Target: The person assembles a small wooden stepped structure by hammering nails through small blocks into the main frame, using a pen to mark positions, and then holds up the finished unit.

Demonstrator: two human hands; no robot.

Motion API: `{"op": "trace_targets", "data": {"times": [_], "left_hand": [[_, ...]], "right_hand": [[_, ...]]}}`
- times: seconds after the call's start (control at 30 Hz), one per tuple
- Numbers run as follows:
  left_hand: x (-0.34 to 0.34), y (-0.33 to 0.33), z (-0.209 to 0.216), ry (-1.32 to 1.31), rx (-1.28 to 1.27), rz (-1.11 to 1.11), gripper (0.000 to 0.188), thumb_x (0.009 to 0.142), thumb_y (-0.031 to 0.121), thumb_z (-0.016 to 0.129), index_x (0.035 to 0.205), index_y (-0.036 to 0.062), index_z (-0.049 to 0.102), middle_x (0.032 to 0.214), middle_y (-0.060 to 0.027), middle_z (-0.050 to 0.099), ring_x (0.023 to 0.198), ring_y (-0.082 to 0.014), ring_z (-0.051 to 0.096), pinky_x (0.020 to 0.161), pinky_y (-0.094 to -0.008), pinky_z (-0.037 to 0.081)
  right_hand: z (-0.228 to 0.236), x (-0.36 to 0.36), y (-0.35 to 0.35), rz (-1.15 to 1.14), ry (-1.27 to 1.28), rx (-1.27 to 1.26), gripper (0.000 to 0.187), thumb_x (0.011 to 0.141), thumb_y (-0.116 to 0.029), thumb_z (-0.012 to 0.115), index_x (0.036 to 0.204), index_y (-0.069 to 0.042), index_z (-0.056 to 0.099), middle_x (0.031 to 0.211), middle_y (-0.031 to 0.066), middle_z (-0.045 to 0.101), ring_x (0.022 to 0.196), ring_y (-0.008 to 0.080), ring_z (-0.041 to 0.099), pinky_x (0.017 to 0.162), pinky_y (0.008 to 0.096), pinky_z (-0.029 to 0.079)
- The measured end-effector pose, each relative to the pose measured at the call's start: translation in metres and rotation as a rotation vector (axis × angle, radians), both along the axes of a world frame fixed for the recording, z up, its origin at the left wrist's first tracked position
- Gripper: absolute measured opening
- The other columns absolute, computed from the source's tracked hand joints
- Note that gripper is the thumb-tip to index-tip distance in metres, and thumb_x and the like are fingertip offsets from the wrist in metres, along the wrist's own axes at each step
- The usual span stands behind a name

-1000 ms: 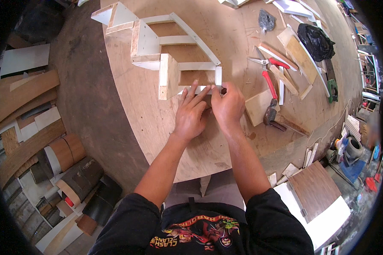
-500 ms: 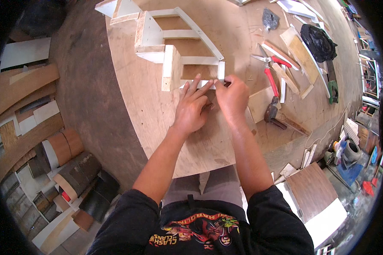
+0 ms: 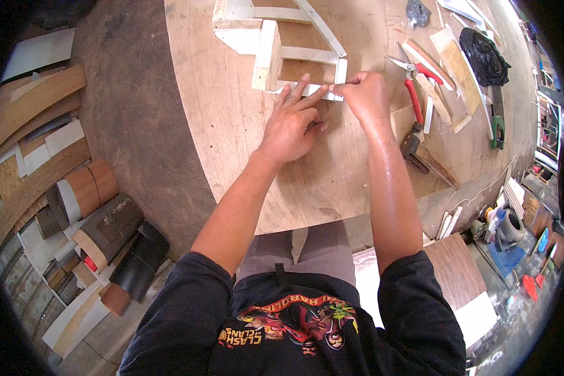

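A stepped frame of white-faced wooden strips (image 3: 310,55) lies on the plywood tabletop, its near end under both my hands. Across that end runs a short white strip (image 3: 313,91). My left hand (image 3: 291,130) rests there with its fingers spread, their tips lying on the strip. At the strip's right end, by the frame's corner, my right hand (image 3: 366,100) is closed in a pinch, thumb and forefinger against the wood. Its other fingers are curled, so part of the grip is hidden. The two hands' fingertips almost meet.
Right of the frame lie red-handled snips (image 3: 413,81), a hammer (image 3: 415,150), wood offcuts (image 3: 448,53), a black plastic bag (image 3: 484,56) and a green-handled saw (image 3: 497,128). The tabletop's left edge (image 3: 185,119) borders a dark floor. Rolled sheets (image 3: 109,229) lie at left.
The whole view has shifted, so table and frame sit higher in the picture. Both hands stay at the frame's near end; my right hand has edged slightly outward at the corner.
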State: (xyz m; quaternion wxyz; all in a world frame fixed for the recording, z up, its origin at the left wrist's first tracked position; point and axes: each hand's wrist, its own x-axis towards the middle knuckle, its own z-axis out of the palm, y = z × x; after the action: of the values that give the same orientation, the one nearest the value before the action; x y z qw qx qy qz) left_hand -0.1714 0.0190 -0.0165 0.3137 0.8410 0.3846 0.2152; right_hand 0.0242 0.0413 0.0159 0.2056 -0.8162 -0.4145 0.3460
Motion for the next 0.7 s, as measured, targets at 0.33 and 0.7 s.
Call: {"op": "trace_targets", "data": {"times": [0.33, 0.7], "left_hand": [[0.002, 0.0, -0.002, 0.002, -0.001, 0.016, 0.022, 0.084, 0.017, 0.08, 0.074, 0.0058, 0.063, 0.154, -0.0052, 0.056, 0.154, -0.0355, 0.033, 0.124, -0.0593, 0.026], [0.002, 0.002, 0.0, -0.011, -0.049, 0.004, 0.016, 0.082, 0.008, 0.076, 0.077, 0.0017, 0.062, 0.156, -0.0075, 0.054, 0.155, -0.041, 0.029, 0.123, -0.0645, 0.023]], "right_hand": [[-0.01, 0.004, 0.001, -0.036, 0.048, 0.001, 0.036, 0.066, -0.026, 0.092, 0.079, 0.004, 0.077, 0.072, 0.0208, 0.074, 0.068, 0.0303, 0.074, 0.069, 0.0402, 0.057], [-0.006, 0.003, -0.004, -0.04, 0.12, 0.075, 0.033, 0.068, -0.023, 0.091, 0.076, 0.005, 0.074, 0.067, 0.0183, 0.071, 0.064, 0.025, 0.07, 0.063, 0.0395, 0.054]]}}
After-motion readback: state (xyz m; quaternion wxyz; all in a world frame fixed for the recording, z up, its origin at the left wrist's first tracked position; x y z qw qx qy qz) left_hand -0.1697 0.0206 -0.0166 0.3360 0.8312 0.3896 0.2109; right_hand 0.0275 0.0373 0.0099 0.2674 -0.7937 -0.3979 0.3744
